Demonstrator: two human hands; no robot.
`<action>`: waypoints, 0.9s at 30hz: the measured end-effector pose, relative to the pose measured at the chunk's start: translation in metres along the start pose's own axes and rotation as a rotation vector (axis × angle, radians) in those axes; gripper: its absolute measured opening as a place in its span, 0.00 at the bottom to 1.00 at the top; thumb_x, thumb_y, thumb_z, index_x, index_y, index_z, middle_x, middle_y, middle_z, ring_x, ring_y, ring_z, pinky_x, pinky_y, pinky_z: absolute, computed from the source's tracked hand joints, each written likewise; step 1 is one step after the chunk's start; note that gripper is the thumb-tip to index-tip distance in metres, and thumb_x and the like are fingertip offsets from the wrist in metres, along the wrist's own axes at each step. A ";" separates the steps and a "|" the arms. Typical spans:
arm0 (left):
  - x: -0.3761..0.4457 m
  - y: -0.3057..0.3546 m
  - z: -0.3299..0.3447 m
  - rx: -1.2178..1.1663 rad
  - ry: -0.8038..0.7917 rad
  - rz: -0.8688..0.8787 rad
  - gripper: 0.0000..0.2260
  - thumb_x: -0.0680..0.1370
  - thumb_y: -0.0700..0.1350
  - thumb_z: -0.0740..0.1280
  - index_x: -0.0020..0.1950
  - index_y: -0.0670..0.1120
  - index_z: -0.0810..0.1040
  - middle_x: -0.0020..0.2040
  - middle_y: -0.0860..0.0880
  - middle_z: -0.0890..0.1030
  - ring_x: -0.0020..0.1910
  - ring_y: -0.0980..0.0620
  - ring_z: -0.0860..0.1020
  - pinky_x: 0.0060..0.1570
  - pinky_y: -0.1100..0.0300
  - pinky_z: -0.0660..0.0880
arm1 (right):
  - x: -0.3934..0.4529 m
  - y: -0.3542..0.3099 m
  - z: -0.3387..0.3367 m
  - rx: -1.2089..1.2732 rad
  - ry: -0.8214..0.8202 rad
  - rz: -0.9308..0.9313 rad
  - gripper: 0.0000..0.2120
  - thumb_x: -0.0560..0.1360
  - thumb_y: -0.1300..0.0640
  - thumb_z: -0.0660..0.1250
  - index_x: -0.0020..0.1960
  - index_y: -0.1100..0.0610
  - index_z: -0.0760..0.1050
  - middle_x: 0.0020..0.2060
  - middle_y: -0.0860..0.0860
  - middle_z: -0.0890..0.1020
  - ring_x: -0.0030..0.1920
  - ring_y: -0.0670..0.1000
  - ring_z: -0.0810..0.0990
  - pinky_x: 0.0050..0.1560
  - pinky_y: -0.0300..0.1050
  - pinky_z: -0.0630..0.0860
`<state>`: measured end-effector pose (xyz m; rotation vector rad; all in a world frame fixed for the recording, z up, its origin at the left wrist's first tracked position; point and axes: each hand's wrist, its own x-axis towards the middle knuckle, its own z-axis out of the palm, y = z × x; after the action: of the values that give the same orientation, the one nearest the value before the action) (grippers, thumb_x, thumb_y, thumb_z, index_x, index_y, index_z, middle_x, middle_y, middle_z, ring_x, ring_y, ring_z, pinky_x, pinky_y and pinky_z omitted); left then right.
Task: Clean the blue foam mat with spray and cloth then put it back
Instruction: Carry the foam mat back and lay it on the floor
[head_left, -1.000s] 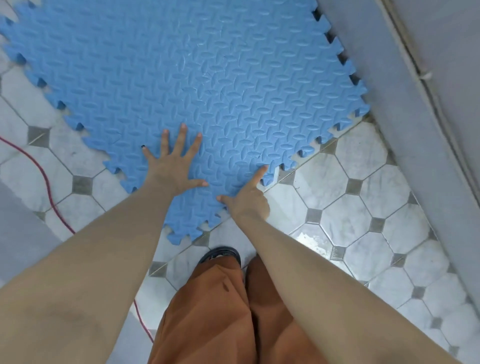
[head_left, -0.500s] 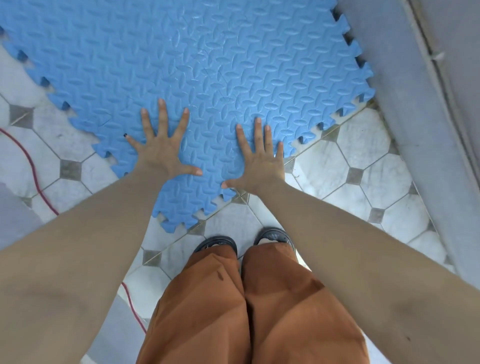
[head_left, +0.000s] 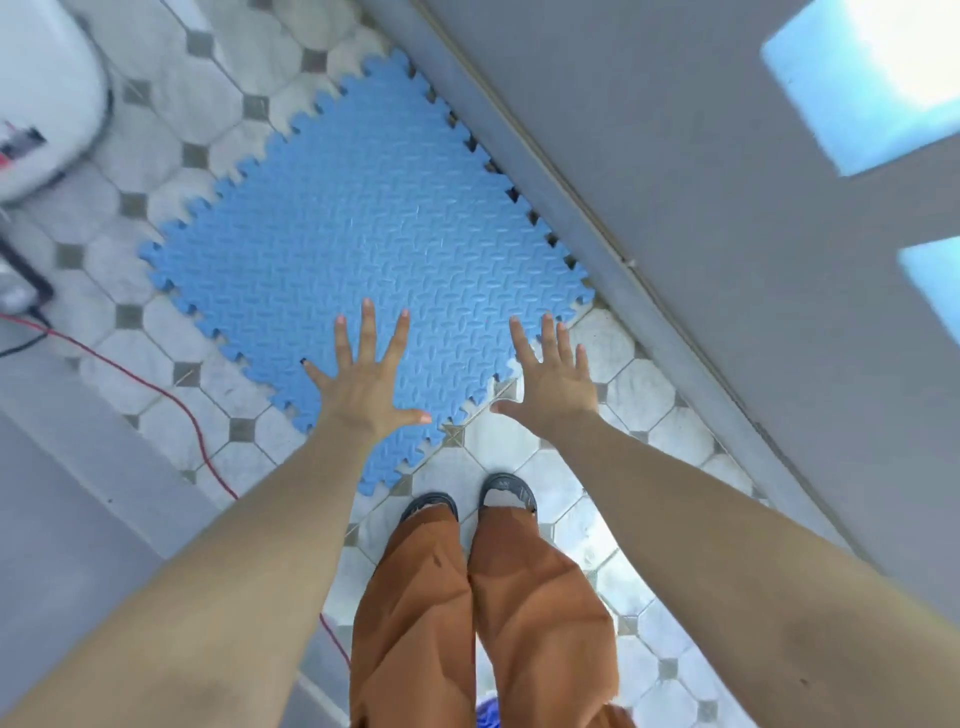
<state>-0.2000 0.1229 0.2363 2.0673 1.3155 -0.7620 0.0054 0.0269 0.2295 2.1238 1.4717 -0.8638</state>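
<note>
The blue foam mat (head_left: 363, 249) lies flat on the tiled floor, its toothed far-right edge against the base of the grey wall. My left hand (head_left: 366, 379) is spread open over the mat's near corner, fingers apart, holding nothing. My right hand (head_left: 553, 379) is open too, hovering over the mat's near-right edge and the tiles beside it. I cannot tell whether either palm still touches the mat. No spray bottle or cloth is in view.
A grey wall (head_left: 701, 218) runs diagonally along the right. A white appliance (head_left: 41, 98) stands at the far left, with a red cable (head_left: 171, 405) and black cords trailing over the tiles. My feet (head_left: 467, 504) and orange trousers stand just before the mat.
The view has pulled back and up, so the whole mat now shows. Both hands have lifted back toward the mat's near corner; the right hand has shifted off toward the tiles.
</note>
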 end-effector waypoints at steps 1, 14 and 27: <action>-0.016 0.011 -0.022 -0.002 0.006 0.002 0.58 0.63 0.68 0.72 0.73 0.61 0.28 0.73 0.50 0.24 0.75 0.39 0.32 0.63 0.23 0.50 | -0.016 0.001 -0.022 0.020 0.005 0.004 0.51 0.73 0.32 0.62 0.76 0.47 0.27 0.77 0.58 0.35 0.78 0.59 0.37 0.76 0.59 0.43; -0.209 0.138 -0.251 0.116 0.240 0.153 0.43 0.72 0.73 0.51 0.75 0.57 0.30 0.77 0.48 0.31 0.77 0.41 0.39 0.68 0.30 0.47 | -0.223 0.041 -0.232 0.291 0.114 0.124 0.43 0.77 0.33 0.56 0.78 0.45 0.34 0.78 0.56 0.37 0.78 0.59 0.36 0.75 0.62 0.41; -0.280 0.313 -0.276 0.515 0.232 0.655 0.42 0.74 0.71 0.50 0.77 0.52 0.35 0.78 0.46 0.36 0.78 0.43 0.43 0.70 0.34 0.52 | -0.418 0.210 -0.209 0.779 0.178 0.712 0.38 0.76 0.34 0.58 0.79 0.47 0.47 0.79 0.55 0.51 0.78 0.59 0.51 0.73 0.69 0.51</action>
<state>0.0337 0.0424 0.6739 2.8385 0.4794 -0.6037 0.1510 -0.1968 0.6667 3.0354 0.3175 -1.0601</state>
